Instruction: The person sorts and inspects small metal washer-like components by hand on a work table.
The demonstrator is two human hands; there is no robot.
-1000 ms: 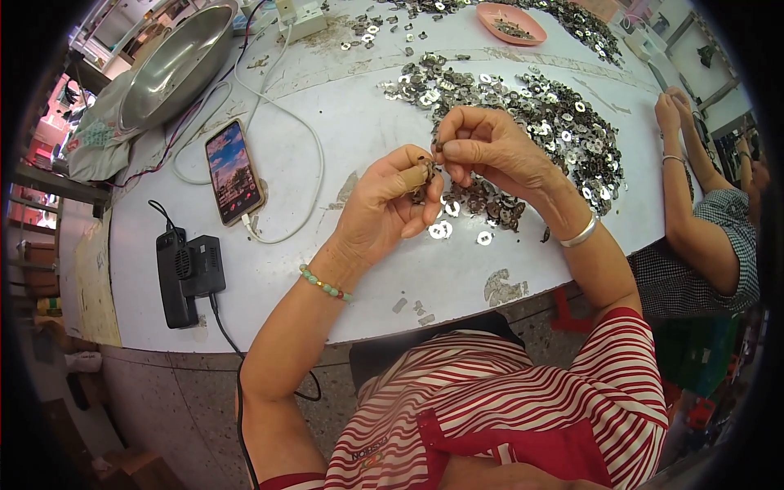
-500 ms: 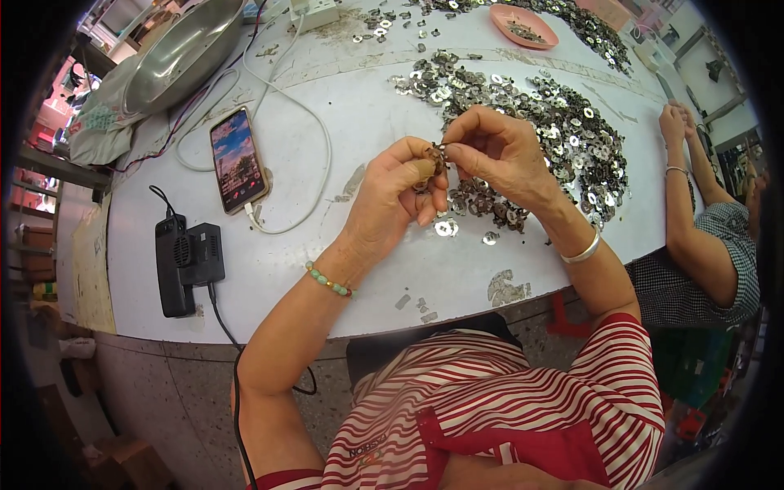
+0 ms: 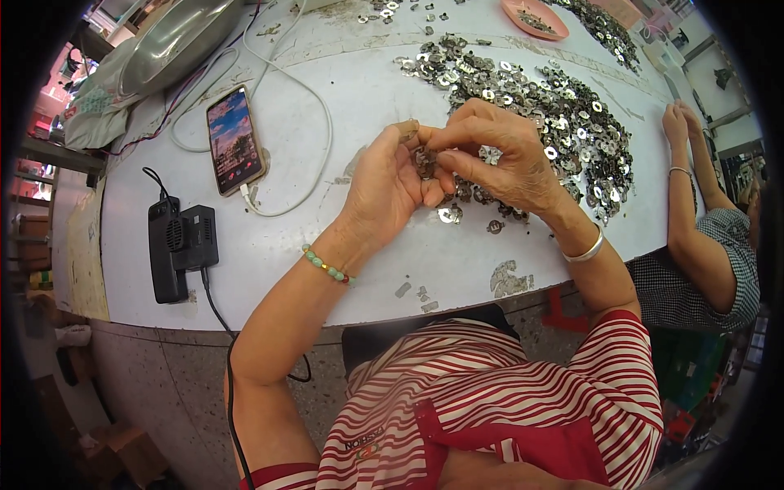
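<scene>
Several metal parts (image 3: 425, 162): left hand (image 3: 384, 192) holds them; right hand (image 3: 508, 155) adjacent (cannot tell its grip); loose pile (image 3: 584, 135) far right.

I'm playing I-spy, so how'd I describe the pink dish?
On the white table, find the heap of metal pieces by the person's right hand. The pink dish sits beyond it, near the picture's top; its curved pink rim stands out against grey metal.
</scene>
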